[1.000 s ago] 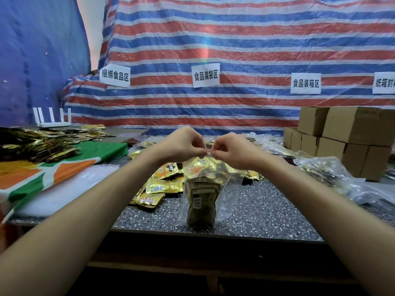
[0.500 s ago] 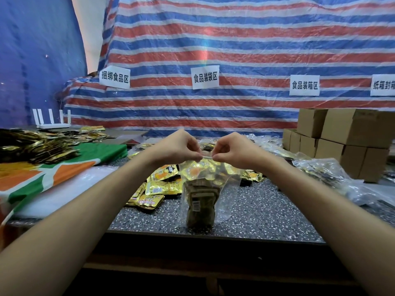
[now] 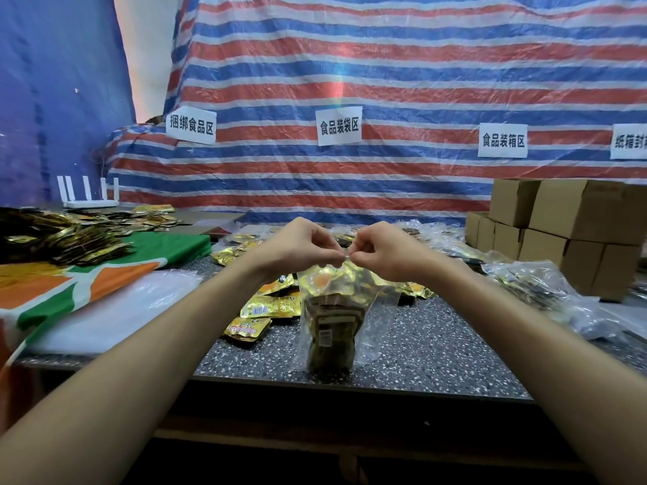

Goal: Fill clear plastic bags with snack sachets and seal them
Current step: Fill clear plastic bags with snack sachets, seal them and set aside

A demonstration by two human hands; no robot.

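Note:
A clear plastic bag filled with gold and dark snack sachets stands upright on the speckled table, near its front edge. My left hand and my right hand meet above it, and each pinches the bag's top edge between thumb and fingers. Loose yellow sachets lie on the table just left of the bag.
A heap of gold sachets lies on an orange, green and white cloth at left. Brown cartons are stacked at right, with filled clear bags before them. A white router stands far left.
Both hands keep pinching the bag's top. My fingertips, slightly apart half a second ago, have closed together again at the middle of the seal.

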